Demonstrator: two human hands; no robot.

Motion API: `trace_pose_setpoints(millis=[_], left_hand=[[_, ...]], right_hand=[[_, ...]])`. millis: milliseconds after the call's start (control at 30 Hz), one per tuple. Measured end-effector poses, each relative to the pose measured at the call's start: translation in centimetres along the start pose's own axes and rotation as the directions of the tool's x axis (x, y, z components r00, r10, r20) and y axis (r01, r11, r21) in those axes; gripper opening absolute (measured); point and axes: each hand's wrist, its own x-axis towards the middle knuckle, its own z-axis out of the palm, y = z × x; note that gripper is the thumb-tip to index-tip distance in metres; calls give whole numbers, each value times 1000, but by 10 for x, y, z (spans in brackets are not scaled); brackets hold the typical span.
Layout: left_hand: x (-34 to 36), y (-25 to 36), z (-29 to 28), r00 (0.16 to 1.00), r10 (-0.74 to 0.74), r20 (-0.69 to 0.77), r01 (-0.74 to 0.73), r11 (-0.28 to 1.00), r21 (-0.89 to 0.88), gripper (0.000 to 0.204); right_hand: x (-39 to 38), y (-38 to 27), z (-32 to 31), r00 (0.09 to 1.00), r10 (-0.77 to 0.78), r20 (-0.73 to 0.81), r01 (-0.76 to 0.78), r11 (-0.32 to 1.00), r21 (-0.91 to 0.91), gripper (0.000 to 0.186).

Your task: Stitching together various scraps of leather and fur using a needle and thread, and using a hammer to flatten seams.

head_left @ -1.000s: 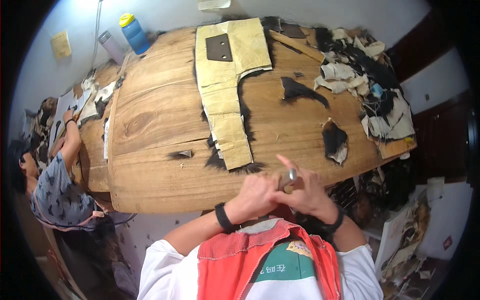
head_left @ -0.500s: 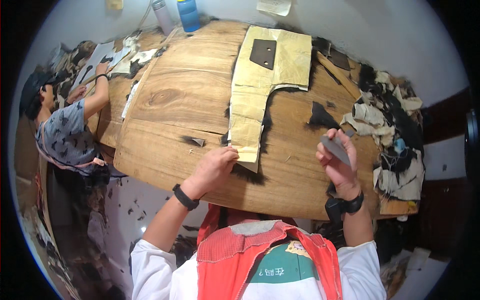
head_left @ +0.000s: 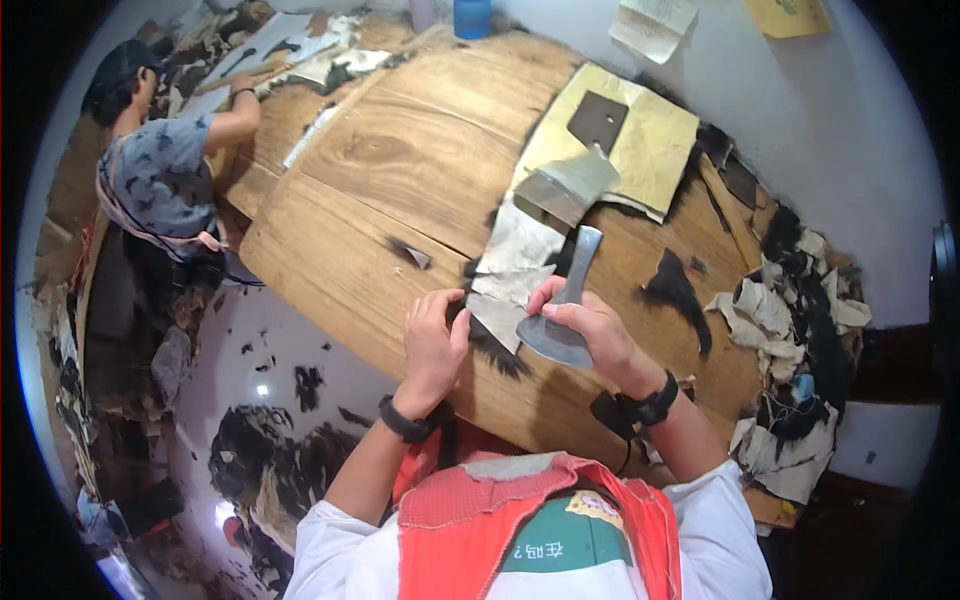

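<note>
A metal leather knife (head_left: pixel 578 272) with a broad rounded blade and narrow handle is gripped near its neck by my right hand (head_left: pixel 590 325), handle pointing away from me. Beneath and beside it lies a pale hide piece (head_left: pixel 522 240) with black fur showing at its edges. A yellow paper pattern (head_left: pixel 655 150) covers the hide's far part, its near portion folded up and back. On the pattern rests a dark plate with small holes (head_left: pixel 598 122). My left hand (head_left: pixel 437 340) is beside the hide's near left edge, fingers slightly spread and holding nothing.
Black fur scraps (head_left: pixel 677 295) and a heap of pale hide offcuts (head_left: pixel 765 315) lie to the right, near a wooden stick (head_left: pixel 730 210). A blue bottle (head_left: pixel 472 18) stands at the back. Another person (head_left: pixel 165 165) works at the far left.
The pattern's near strip has been folded back, baring the hide. My right hand has come left with the knife, now turned handle-away. My left hand has let go of the pattern's near end.
</note>
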Motion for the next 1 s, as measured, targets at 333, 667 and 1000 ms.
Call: trace_pose_setpoints(millis=[333,667,1000], left_hand=[[3,24,27,807,165,566,-502,697,512,80],[1,22,36,777,123,617,-540,634,553,86],[6,34,40,791,108,602,-528,617,584,88]], right_hand=[[-85,24,-137,680,-328,-656,-322,670,-669,23],[-205,91,-208,447,-491,-748,-649,398,-649,26],[-160,51,-172,656,-379,-653,-531,383,-756,22]])
